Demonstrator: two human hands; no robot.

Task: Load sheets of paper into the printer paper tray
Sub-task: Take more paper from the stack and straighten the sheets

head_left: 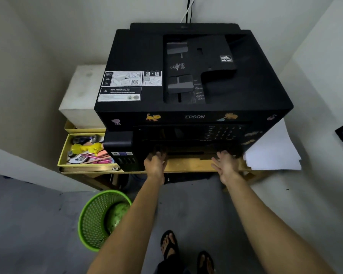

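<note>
My left hand [155, 165] and right hand [227, 165] touch the printer [186, 91] low in front, where the tray seems to be. I cannot tell if my fingers grip it. The paper [273, 153] lies just beside my right hand.

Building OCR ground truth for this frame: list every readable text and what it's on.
"EPSON": front edge of the printer.
"Only use pigment ink": warning label on the printer's top left; the lines under it are blurred.
Instruction stickers with QR codes: too small to read.
Paper-size marks by the feeder guides: blurred.
Control panel key labels: unreadable.
</note>
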